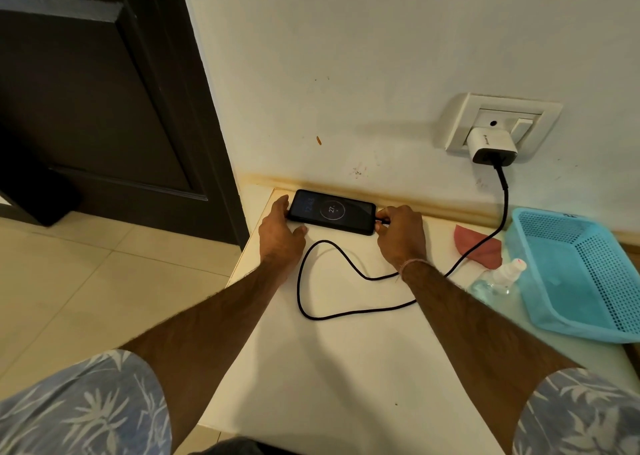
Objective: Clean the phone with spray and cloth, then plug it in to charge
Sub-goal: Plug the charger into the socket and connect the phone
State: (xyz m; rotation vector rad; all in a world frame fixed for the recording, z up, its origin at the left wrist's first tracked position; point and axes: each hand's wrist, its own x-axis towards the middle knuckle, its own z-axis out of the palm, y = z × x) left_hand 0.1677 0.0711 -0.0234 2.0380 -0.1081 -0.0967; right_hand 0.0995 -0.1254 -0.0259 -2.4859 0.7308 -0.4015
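Phone (331,212) screen reads 27; left grip (282,227) spread at its left end, right grip (401,229) pinches cable plug (380,220).

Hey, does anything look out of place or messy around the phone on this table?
Nothing looks spilled or broken. The black cable loops loosely over the table and lies across the red cloth, and a brownish stain runs along the foot of the wall behind the phone.
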